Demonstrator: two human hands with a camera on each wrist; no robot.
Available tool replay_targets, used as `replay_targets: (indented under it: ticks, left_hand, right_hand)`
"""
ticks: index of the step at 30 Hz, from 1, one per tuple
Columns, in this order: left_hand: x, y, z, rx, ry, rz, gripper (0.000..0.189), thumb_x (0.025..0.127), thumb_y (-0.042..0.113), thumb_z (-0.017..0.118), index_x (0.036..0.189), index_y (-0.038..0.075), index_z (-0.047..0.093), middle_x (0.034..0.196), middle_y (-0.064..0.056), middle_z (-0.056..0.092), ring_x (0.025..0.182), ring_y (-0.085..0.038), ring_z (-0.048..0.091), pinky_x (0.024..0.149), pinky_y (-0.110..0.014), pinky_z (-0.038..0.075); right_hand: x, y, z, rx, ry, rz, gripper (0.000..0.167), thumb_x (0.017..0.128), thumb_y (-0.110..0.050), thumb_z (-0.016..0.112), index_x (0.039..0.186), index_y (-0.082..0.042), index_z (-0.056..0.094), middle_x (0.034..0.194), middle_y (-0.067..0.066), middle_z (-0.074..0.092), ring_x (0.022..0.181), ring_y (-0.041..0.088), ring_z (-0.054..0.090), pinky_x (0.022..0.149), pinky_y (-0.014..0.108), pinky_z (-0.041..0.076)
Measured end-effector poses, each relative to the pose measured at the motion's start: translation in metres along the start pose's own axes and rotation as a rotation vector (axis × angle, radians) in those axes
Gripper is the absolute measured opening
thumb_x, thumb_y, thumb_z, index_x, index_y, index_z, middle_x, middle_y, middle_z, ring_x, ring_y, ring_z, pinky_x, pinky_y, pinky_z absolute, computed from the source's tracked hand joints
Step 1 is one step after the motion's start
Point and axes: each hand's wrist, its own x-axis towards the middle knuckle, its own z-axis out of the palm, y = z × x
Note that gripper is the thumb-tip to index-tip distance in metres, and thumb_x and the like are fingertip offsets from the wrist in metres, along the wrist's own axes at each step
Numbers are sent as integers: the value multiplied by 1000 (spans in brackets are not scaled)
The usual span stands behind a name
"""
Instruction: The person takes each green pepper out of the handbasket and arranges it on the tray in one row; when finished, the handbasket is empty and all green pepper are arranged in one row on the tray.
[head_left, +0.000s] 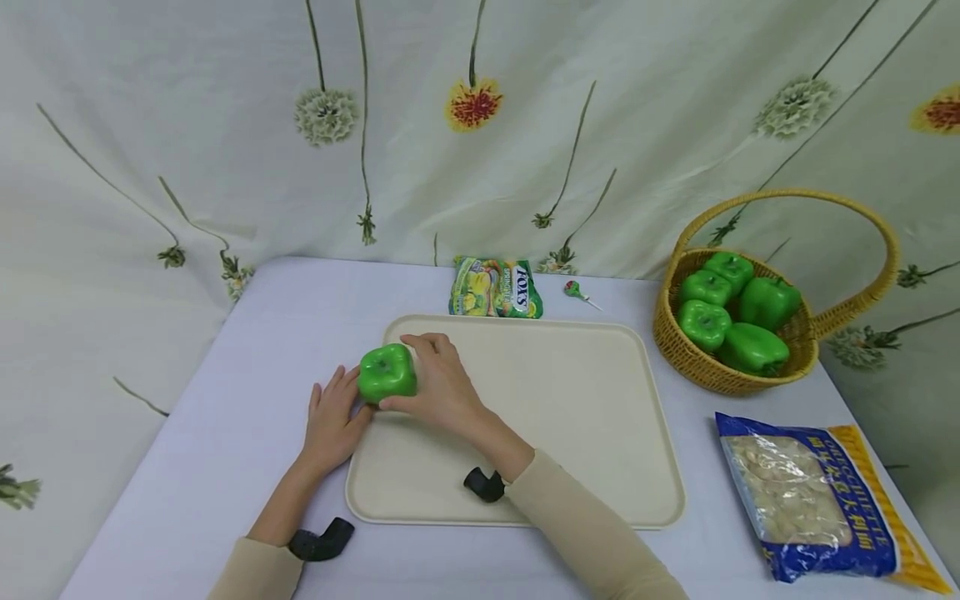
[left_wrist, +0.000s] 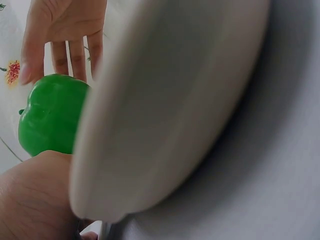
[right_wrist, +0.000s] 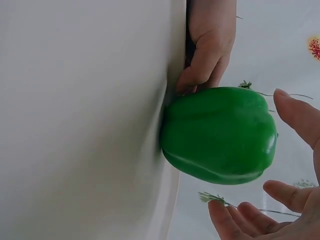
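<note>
A green bell pepper [head_left: 387, 372] rests upright near the left rim of a cream tray [head_left: 562, 417]. My right hand [head_left: 438, 387] reaches around the pepper from the right, thumb and fingers spread. In the right wrist view, a gap shows between the fingertips [right_wrist: 272, 187] and the pepper [right_wrist: 220, 135]. Beside the pepper on the left is my left hand [head_left: 333, 421], its fingers extended and its thumb near the tray's left rim. The left wrist view shows the pepper [left_wrist: 52, 115] partly hidden behind the tray's blurred rim [left_wrist: 125, 100]; whether the left hand touches the pepper is unclear.
A wicker basket [head_left: 663, 333] with several green peppers stands at the back right. In front of it lies a blue and yellow pasta bag [head_left: 817, 500]. Behind the tray are a green candy bag [head_left: 495, 288] and a lollipop [head_left: 573, 289]. A floral cloth hangs behind.
</note>
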Motion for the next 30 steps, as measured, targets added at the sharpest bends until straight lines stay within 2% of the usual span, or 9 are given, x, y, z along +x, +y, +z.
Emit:
replay_targets:
  ticks: [6, 10, 20, 30]
  left_hand:
    - [-1, 0, -1, -3, 5, -7, 50, 90, 8, 51, 139, -4, 48, 148, -27, 42, 144, -50, 21, 113, -70, 1]
    - [-1, 0, 0, -4, 5, -4, 50, 90, 8, 51, 139, -5, 47, 148, -28, 41, 144, -50, 21, 114, -69, 1]
    - [0, 1, 1, 2, 5, 4, 50, 91, 9, 52, 138, -5, 47, 148, -28, 41, 143, -51, 21, 113, -70, 2]
    - [1, -3, 4, 3, 3, -1, 51, 91, 11, 52, 139, -4, 47, 148, -27, 42, 144, -51, 21, 114, -69, 1]
  right_hand:
    - [-10, 15, -16, 80, -2, -1, 84, 75, -35, 84, 145, -13, 43, 139, 9, 42, 129, 23, 43, 107, 39, 43]
    - [-19, 31, -32, 101, 24, 22, 81, 77, -33, 83, 144, -12, 43, 139, 10, 41, 128, 25, 43, 107, 41, 43]
    - [-49, 90, -89, 70, 172, 116, 80, 77, -26, 83, 144, -6, 43, 141, 17, 41, 128, 37, 46, 103, 50, 45]
    - [-87, 142, -155, 21, 318, 229, 80, 80, -20, 81, 145, 0, 39, 139, 26, 40, 127, 41, 42, 102, 56, 44]
